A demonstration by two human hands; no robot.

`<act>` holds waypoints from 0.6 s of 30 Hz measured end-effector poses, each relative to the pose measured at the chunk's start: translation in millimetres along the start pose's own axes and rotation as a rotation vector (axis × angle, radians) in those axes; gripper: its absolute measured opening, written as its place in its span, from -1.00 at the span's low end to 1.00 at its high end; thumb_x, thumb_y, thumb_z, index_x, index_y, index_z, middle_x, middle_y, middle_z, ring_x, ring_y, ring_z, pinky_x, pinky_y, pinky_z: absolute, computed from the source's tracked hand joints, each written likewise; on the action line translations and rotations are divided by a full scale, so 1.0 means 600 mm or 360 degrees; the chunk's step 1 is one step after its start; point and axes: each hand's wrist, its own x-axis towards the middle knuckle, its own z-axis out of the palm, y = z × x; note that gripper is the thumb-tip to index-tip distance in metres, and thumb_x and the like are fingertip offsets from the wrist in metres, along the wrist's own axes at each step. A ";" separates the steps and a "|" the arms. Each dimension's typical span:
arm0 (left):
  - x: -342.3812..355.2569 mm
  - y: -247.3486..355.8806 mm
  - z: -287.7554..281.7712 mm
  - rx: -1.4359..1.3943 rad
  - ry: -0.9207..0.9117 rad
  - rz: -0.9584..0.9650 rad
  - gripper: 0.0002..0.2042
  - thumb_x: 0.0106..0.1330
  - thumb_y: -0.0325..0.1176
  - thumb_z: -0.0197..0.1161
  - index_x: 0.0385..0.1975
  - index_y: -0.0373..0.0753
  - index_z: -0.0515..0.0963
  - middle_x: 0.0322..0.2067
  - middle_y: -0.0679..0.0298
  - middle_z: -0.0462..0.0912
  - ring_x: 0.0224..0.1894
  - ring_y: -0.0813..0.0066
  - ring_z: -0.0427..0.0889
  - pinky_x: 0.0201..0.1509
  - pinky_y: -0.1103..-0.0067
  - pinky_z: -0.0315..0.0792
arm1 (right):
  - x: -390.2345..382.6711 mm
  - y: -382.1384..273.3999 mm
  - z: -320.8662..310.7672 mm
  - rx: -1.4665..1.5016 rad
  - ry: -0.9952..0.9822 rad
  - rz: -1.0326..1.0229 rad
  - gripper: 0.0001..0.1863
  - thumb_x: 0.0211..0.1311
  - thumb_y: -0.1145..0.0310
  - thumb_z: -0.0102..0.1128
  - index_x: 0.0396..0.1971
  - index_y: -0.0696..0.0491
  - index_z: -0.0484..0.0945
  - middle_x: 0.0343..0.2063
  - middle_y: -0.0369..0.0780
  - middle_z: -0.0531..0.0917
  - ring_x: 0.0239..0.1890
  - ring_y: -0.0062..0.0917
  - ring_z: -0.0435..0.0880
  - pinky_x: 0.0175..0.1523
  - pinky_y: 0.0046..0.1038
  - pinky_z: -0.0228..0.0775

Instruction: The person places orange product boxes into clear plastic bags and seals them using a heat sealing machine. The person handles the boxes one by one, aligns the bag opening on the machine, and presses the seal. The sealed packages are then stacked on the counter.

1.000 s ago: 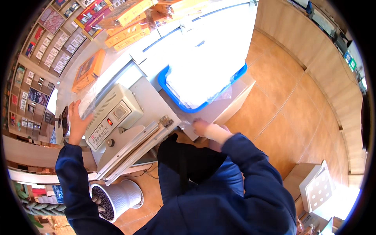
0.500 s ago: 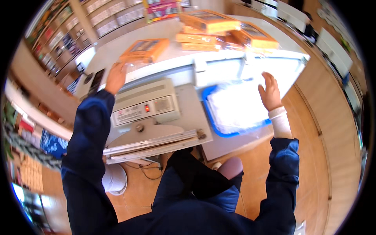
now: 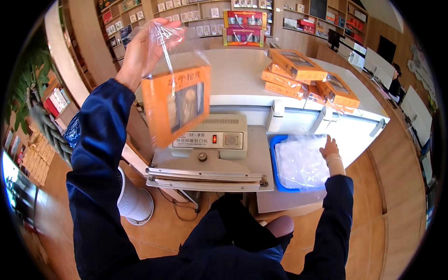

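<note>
The fingers of the left hand (image 3: 137, 58), upper left of the frame, are pinched around the gathered top of a clear, glossy plastic bag (image 3: 165, 44), in which a flat orange cardboard box with a dark-framed window (image 3: 179, 109) hangs tilted, left of centre. The box's lower right edge overlaps the cream metal sealing machine (image 3: 221, 133) in view; whether they touch cannot be told. At right of centre, the fingers of the right hand (image 3: 331, 150) are extended and parted, beside the right edge of a heap of clear plastic bags (image 3: 302, 161); contact is unclear. A blue plastic tray (image 3: 274, 168) rims that heap, just right of the machine's grey base. Pale counter surface (image 3: 233, 70) spreads between the hanging box and stacked orange boxes (image 3: 298, 70) at upper right. Along the machine's front edge, straight silver bars (image 3: 210, 175) overhang the orange tiled floor (image 3: 364, 200).
</note>
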 end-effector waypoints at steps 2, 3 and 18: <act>-0.036 0.046 0.016 -0.0247 -0.0242 -0.0060 -0.70 0.43 -0.30 -0.32 -0.06 -0.35 0.30 0.06 -0.15 0.36 0.14 -0.08 0.35 0.23 0.21 0.31 | -0.025 -0.006 -0.046 0.0090 0.0157 -0.0219 -0.29 0.02 0.24 0.21 0.19 0.07 0.15 0.08 0.05 0.36 0.06 -0.13 0.44 0.12 -0.24 0.31; -0.056 0.066 0.024 -0.0366 -0.0361 -0.0099 -0.69 0.43 -0.30 -0.32 -0.05 -0.34 0.29 0.08 -0.17 0.34 0.15 -0.11 0.33 0.23 0.20 0.31 | -0.042 -0.013 -0.073 0.0192 0.0176 -0.0359 -0.35 0.06 0.22 0.20 0.15 0.11 0.21 0.05 0.04 0.41 0.03 -0.16 0.48 0.10 -0.27 0.34; -0.480 -0.049 0.118 -0.0981 -0.0052 -0.0622 -0.46 0.33 0.08 -0.12 0.17 -0.16 0.23 0.18 -0.08 0.22 0.25 -0.06 0.19 0.20 0.15 0.24 | -0.582 -0.287 -0.098 0.3044 -0.0990 -0.0719 -0.90 0.22 0.54 0.04 -0.27 0.14 0.49 -0.36 -0.10 0.65 -0.29 -0.41 0.65 -0.15 -0.47 0.50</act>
